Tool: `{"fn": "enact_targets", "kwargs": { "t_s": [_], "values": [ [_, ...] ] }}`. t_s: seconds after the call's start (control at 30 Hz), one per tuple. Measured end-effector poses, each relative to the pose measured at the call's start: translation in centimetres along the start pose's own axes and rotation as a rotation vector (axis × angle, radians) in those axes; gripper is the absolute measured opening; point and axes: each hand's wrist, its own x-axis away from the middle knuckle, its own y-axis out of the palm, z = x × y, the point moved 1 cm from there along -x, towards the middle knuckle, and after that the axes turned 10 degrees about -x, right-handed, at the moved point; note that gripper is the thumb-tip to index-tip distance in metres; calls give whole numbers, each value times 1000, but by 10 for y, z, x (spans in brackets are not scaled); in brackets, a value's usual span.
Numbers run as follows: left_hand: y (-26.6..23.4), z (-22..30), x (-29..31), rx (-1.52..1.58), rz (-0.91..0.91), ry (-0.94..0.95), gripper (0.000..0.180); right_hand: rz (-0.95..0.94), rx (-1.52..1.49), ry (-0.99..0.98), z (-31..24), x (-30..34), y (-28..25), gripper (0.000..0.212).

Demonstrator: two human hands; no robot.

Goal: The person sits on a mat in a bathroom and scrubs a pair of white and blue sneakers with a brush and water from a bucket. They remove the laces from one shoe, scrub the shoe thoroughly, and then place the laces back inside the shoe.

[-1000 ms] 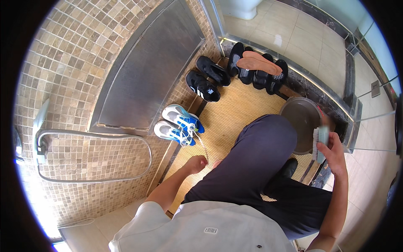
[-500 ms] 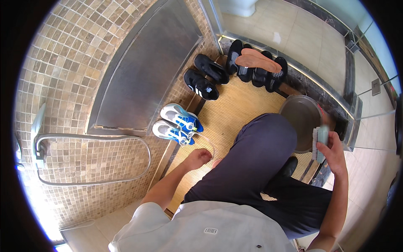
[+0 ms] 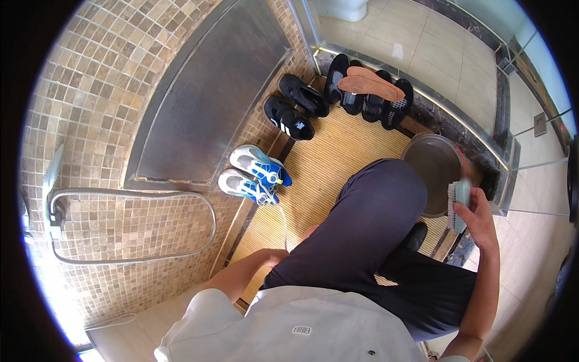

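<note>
Right hand [image 3: 479,218] has fingers wrapped round our brush [image 3: 462,204], near the basin [image 3: 432,174], bristles facing left. Looks light, rigid-backed, probably slick if wet; we'd grip the back, not bristles. Left hand [image 3: 272,257] is half behind our thigh [image 3: 353,220], near the pale lace [image 3: 284,224]; can't tell its grip.

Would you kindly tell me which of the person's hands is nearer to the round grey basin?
The right hand is nearer: holding a brush, it is beside the basin, on its right. The left hand is farther off, left of the bent leg, partly hidden.
</note>
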Motion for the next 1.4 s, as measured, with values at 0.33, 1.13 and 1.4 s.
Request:
{"fn": "enact_targets", "kwargs": {
  "t_s": [0.33, 1.13, 1.4],
  "values": [
    [-26, 140, 72, -677, 324, -87, 15, 13, 26, 18, 3, 2, -1, 49],
    [-118, 178, 149, -533, 1815, -159, 35, 2, 87, 30, 1, -1, 2, 45],
    [-117, 223, 88, 235, 1393, 127, 45, -4, 131, 57, 2, -4, 5, 40]
  ]
}}
